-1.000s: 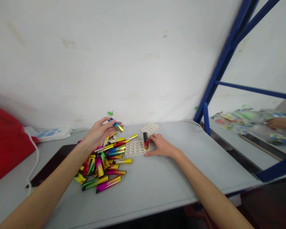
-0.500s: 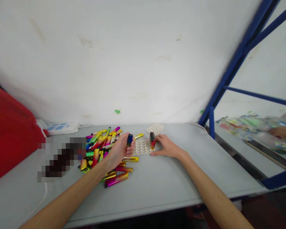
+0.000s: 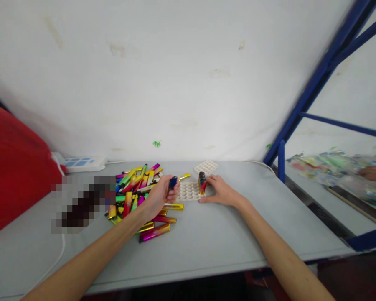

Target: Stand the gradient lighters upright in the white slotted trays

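Note:
My left hand (image 3: 164, 193) is closed around a dark blue lighter (image 3: 173, 182), held tilted at the left end of a white tray with round hollows (image 3: 188, 192). A row of several lighters (image 3: 202, 184) with black tops and red-gold bodies stands upright at the tray's right end. My right hand (image 3: 221, 191) grips that end, thumb at the near corner and fingers beside the row. Left of the tray, partly behind my left hand and forearm, lies a heap of shiny lighters (image 3: 127, 204) in yellow, red, green and purple.
Behind the tray lies a second white tray (image 3: 206, 167). A white power strip (image 3: 85, 164) and a red bag-like object (image 3: 15, 175) are at the left. A blue metal frame (image 3: 303, 104) rises at the right; beyond it, another person's hand (image 3: 374, 173) touches plastic packets (image 3: 332, 165).
The lighter in my left hand has tipped from nearly upright to a slant. My right hand keeps its place at the tray's end. The whole view has shifted slightly.

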Available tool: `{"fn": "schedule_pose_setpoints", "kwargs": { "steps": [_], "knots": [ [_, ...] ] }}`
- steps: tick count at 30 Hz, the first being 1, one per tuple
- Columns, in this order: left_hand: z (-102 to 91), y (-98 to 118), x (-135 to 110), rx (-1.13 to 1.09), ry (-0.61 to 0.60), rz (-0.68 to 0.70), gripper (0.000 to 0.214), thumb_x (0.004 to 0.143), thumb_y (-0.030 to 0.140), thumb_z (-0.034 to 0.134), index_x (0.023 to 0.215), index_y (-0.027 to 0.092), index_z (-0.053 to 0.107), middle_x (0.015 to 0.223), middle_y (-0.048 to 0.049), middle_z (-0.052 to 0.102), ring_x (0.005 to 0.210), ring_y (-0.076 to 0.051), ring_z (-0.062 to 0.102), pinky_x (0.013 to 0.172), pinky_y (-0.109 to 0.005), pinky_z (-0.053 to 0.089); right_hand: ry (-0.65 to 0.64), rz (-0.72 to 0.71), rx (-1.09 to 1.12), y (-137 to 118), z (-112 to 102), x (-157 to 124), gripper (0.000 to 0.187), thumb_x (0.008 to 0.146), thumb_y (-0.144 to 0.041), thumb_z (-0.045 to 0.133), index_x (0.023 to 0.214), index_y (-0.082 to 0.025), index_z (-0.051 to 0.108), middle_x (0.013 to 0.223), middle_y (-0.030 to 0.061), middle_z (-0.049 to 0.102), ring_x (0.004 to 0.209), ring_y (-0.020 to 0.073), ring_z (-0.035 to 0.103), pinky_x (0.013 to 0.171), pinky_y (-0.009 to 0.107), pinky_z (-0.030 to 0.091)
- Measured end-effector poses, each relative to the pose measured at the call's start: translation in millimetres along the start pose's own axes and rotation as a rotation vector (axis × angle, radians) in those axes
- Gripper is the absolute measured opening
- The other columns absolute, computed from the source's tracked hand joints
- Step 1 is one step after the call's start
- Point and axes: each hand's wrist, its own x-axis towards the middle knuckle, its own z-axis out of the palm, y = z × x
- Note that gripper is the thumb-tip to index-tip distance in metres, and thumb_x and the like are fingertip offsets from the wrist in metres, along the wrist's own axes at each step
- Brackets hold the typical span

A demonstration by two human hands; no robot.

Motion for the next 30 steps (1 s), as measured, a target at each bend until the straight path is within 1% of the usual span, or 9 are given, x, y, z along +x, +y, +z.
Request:
{"fn": "schedule_pose_setpoints", "kwargs": {
  "steps": [3, 6, 9, 12, 16, 20, 24, 26, 30],
  "knots": [
    [2.5, -0.3, 0.3, -0.013, -0.010, 0.008, 0.039, 0.089, 0.054, 0.044, 0.076, 0.018, 0.052, 0.057, 0.0052, 0.032, 0.046, -0.010, 0.027, 0.043, -0.020, 0.027, 0.007, 0.004, 0.005, -0.5, 0.4, 0.2, 0.064, 0.072, -0.063, 0.083, 0.113, -0.016, 0.065, 0.110, 0.0104, 0.061, 0.101, 0.0257, 0.056, 0.093, 0.039, 0.043],
    [4.8, -1.5, 1.9, 0.041, 0.001, 0.080, 0.030, 0.087, 0.050, 0.054, 0.083, 0.021, 0.049, 0.058, 0.0049, 0.041, 0.046, -0.011, 0.033, 0.044, -0.021, 0.031, 0.030, 0.007, 0.000, -0.2, 3.0, 0.7, 0.068, 0.070, -0.065, 0.083, 0.114, -0.017, 0.065, 0.109, 0.0097, 0.062, 0.101, 0.0257, 0.056, 0.095, 0.040, 0.041],
    [6.7, -1.6, 4.5, 0.226, 0.044, 0.218, 0.024, 0.087, 0.042, 0.061, 0.083, 0.021, 0.050, 0.066, 0.0014, 0.057, 0.054, -0.013, 0.048, 0.054, -0.024, 0.042, 0.055, 0.004, -0.019, 0.9, 7.0, 1.7, 0.071, 0.068, -0.069, 0.081, 0.114, -0.018, 0.066, 0.109, 0.0097, 0.064, 0.103, 0.0268, 0.057, 0.099, 0.043, 0.038],
    [11.1, 1.2, 7.4, 0.465, 0.092, 0.358, 0.024, 0.087, 0.043, 0.066, 0.084, 0.019, 0.062, 0.081, -0.0038, 0.066, 0.075, -0.017, 0.060, 0.071, -0.027, 0.048, 0.072, 0.003, -0.016, 3.0, 9.1, 2.8, 0.074, 0.066, -0.070, 0.082, 0.117, -0.018, 0.065, 0.112, 0.0102, 0.065, 0.105, 0.0275, 0.058, 0.102, 0.045, 0.035],
    [21.6, 2.6, 13.3, 0.588, 0.033, 0.428, 0.023, 0.080, 0.040, 0.076, 0.086, 0.018, 0.073, 0.092, -0.0075, 0.070, 0.087, -0.022, 0.063, 0.078, -0.029, 0.050, 0.026, -0.018, 0.020, 5.7, 5.1, 2.8, 0.076, 0.065, -0.064, 0.086, 0.123, -0.019, 0.064, 0.115, 0.0101, 0.064, 0.109, 0.0278, 0.057, 0.103, 0.045, 0.036],
    [28.6, -6.1, 20.9, 0.621, -0.033, 0.445, 0.020, 0.079, 0.035, 0.077, 0.092, 0.020, 0.077, 0.102, -0.0102, 0.072, 0.095, -0.025, 0.066, 0.084, -0.033, 0.053, -0.011, -0.021, 0.055, 4.9, -2.0, 1.6, 0.074, 0.065, -0.057, 0.089, 0.123, -0.020, 0.065, 0.118, 0.0098, 0.063, 0.109, 0.0276, 0.056, 0.101, 0.042, 0.039],
    [29.1, -14.7, 24.6, 0.777, -0.009, 0.490, 0.020, 0.083, 0.035, 0.074, 0.098, 0.024, 0.078, 0.106, -0.0099, 0.074, 0.097, -0.027, 0.066, 0.088, -0.036, 0.053, -0.011, -0.018, 0.063, 3.3, -4.0, 1.2, 0.070, 0.065, -0.054, 0.090, 0.120, -0.019, 0.066, 0.117, 0.0092, 0.063, 0.109, 0.0272, 0.056, 0.099, 0.040, 0.041],
    [29.2, -13.4, 24.5, 0.846, -0.002, 0.511, 0.021, 0.084, 0.035, 0.073, 0.101, 0.025, 0.078, 0.106, -0.0096, 0.074, 0.095, -0.028, 0.066, 0.089, -0.037, 0.051, -0.011, -0.020, 0.059, 3.7, -3.4, 1.6, 0.070, 0.065, -0.054, 0.090, 0.120, -0.019, 0.065, 0.115, 0.0090, 0.063, 0.108, 0.0268, 0.056, 0.098, 0.040, 0.041],
    [30.3, -6.0, 26.3, 0.875, -0.032, 0.529, 0.019, 0.080, 0.031, 0.076, 0.098, 0.025, 0.079, 0.102, -0.0098, 0.074, 0.096, -0.029, 0.065, 0.096, -0.038, 0.047, -0.007, -0.042, 0.051, 5.9, -1.8, 2.5, 0.069, 0.065, -0.055, 0.090, 0.118, -0.018, 0.066, 0.112, 0.0089, 0.064, 0.106, 0.0261, 0.056, 0.097, 0.039, 0.041]
  ]
}}
